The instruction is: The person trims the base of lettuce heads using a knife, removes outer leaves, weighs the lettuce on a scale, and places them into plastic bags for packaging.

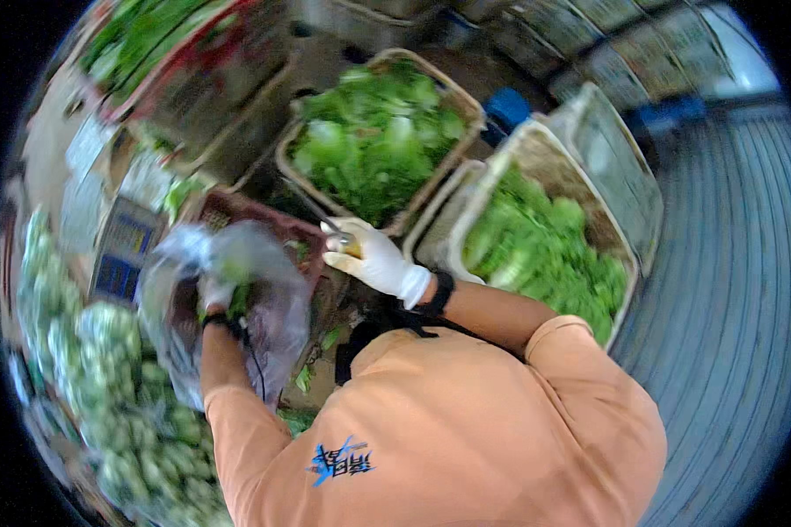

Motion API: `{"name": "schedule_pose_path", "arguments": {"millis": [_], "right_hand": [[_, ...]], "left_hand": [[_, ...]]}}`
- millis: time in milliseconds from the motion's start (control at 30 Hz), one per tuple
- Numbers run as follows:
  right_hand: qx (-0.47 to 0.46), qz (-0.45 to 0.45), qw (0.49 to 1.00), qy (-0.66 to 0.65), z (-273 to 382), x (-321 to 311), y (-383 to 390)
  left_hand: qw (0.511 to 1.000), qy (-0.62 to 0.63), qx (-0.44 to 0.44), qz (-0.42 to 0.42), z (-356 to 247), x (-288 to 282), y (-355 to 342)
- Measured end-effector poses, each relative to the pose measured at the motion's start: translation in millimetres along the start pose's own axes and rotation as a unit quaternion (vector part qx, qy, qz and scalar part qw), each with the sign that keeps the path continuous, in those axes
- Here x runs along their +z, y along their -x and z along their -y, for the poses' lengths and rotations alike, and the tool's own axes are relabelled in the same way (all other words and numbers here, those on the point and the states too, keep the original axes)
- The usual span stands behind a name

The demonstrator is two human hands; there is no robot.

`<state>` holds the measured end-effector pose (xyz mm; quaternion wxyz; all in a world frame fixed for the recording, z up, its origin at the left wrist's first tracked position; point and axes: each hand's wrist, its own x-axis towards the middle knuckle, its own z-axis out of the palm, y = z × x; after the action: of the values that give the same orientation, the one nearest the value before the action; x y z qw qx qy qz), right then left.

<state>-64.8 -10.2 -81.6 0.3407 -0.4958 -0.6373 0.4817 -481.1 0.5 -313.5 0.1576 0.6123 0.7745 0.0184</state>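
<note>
Where plastic bag (pixel 277 321) blurs, left hand (pixel 214 291) partly hidden, possibly gripping greens (pixel 239 301).

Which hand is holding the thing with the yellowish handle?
The right hand grips the yellowish handle; the left hand doesn't, and is at the see-through plastic bag.

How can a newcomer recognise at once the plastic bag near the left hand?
Find the orange shirt, then follow its left sleeve up to the gloved left hand. Around that hand spreads the plastic bag, clear and wide. Unlike the filled bags of greens at far left, it looks loose and roomy.
</note>
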Motion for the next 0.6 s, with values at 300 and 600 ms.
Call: {"name": "schedule_pose_path", "arguments": {"millis": [300,600], "right_hand": [[0.265,-0.432,0.861,0.045,-79.9,-224.2,219.1],[0.232,-0.12,0.953,0.152,-151.1,-297.1,102.7]], "left_hand": [[0.895,0.421,-0.028,-0.144,-103.0,-146.8,87.2],[0.831,0.449,0.167,-0.283,-246.2,-220.7,127.4]]}}
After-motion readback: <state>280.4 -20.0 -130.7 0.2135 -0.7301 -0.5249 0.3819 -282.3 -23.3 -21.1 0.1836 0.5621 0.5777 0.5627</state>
